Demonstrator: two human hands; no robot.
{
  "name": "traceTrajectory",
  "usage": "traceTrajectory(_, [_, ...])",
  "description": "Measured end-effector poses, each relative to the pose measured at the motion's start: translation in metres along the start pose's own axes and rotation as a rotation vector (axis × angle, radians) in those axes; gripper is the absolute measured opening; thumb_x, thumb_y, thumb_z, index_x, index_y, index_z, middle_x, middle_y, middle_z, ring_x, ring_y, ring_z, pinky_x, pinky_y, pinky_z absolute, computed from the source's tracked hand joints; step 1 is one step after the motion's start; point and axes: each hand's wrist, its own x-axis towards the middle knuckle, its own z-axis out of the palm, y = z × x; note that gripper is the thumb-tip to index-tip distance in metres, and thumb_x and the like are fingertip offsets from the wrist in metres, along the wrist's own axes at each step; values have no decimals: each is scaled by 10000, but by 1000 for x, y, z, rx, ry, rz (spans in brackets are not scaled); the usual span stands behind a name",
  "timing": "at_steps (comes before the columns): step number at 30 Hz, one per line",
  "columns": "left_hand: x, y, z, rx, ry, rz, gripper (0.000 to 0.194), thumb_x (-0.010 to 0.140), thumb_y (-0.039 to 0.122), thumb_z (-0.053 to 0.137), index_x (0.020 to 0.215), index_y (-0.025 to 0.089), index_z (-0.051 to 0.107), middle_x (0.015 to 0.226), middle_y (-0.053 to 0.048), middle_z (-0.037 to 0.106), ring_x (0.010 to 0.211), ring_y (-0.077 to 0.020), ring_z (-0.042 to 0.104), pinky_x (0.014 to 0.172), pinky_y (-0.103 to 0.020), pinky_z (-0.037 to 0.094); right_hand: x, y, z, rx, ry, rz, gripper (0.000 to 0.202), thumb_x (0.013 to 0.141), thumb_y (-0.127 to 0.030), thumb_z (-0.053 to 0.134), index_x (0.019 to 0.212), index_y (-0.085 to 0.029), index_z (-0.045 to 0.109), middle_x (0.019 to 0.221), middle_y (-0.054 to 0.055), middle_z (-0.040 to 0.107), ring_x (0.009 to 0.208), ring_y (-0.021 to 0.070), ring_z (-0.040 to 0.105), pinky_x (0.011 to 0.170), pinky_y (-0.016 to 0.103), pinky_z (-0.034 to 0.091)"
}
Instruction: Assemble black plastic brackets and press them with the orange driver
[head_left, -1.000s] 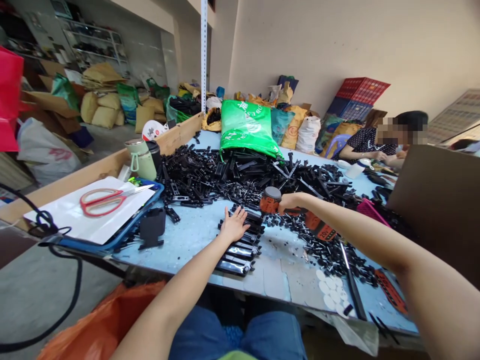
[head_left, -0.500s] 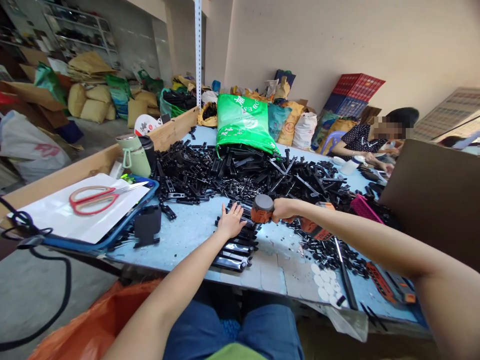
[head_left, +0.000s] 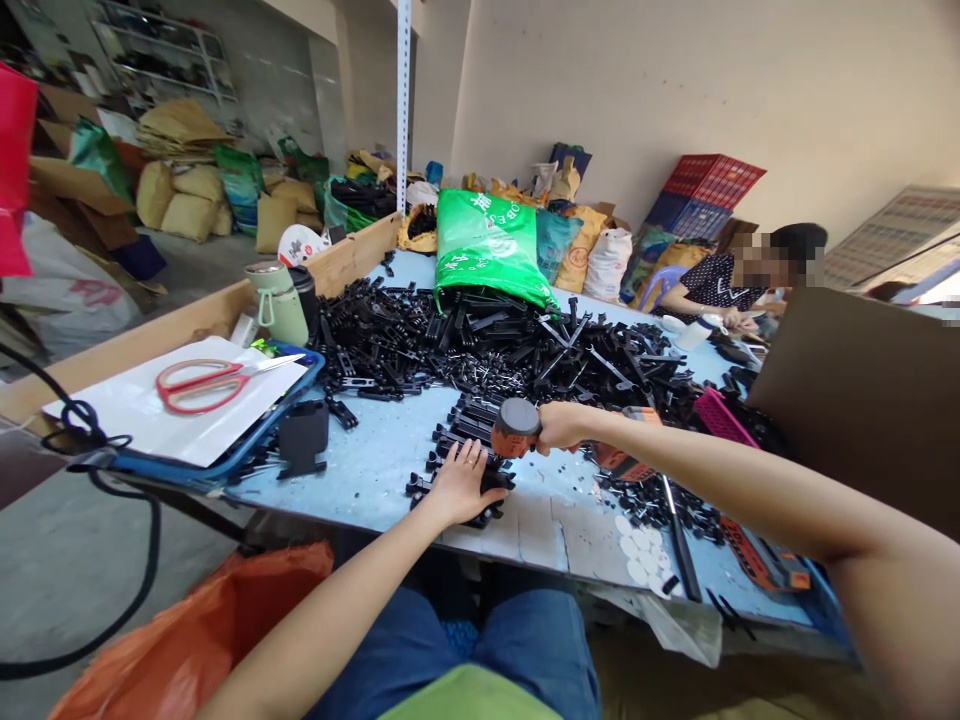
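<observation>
My right hand [head_left: 562, 425] is wrapped round the grip of an orange and black cordless drill [head_left: 515, 430]. The drill hangs over a row of black plastic parts [head_left: 471, 412] laid side by side near the table's front edge; its tip is hidden. My left hand [head_left: 461, 487] lies on the near end of that row, palm down with fingers stretched out. Just beyond the row is a heap of small screws [head_left: 491, 372], with a large pile of black parts [head_left: 367, 340] around it.
At the left, red-handled scissors [head_left: 201, 385] lie on white paper over a blue tray [head_left: 319, 372], near a green flask [head_left: 279, 310]. A green sack [head_left: 487, 245] stands behind the pile. White discs [head_left: 643, 555] and a second orange tool [head_left: 761, 555] lie front right. A co-worker [head_left: 720, 285] sits beyond cardboard [head_left: 862, 400].
My left hand has slid toward the table's front edge, and the near parts now lie skewed beneath it. The drill has shifted slightly left and nearer. A red item has appeared at the far left.
</observation>
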Motion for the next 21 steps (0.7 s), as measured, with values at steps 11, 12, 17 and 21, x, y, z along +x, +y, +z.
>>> traceTrajectory(11, [-18, 11, -8, -18, -102, 50, 999, 672, 786, 364, 1400, 117, 221, 1465, -178, 214, 1362, -320, 116, 1076, -490, 120, -23, -9, 17, -109, 11, -43, 269, 550, -325, 644, 762, -162, 670, 648, 49, 634, 511, 199, 602, 422, 254, 436])
traceTrajectory(12, [-24, 13, -6, 2, -90, 70, 988, 668, 763, 416, 1400, 129, 219, 1469, -173, 207, 1364, -318, 105, 1079, -490, 115, -26, -9, 20, -107, -4, -52, 261, 548, -321, 647, 759, -170, 672, 650, 42, 637, 506, 193, 600, 422, 250, 436])
traceTrajectory(17, [-39, 17, 7, 84, 15, 47, 755, 775, 564, 492, 1370, 154, 276, 1460, -149, 249, 1364, -283, 137, 1099, -469, 99, -30, -13, 29, -126, -39, -69, 209, 557, -256, 623, 739, -167, 668, 599, 36, 625, 495, 194, 595, 439, 255, 436])
traceTrajectory(21, [-37, 17, 9, 93, 42, 48, 741, 779, 553, 497, 1367, 154, 287, 1448, -141, 283, 1359, -281, 160, 1101, -471, 103, -36, -16, 33, -149, 1, -63, 243, 563, -280, 618, 772, -169, 669, 644, 54, 635, 556, 216, 612, 471, 268, 442])
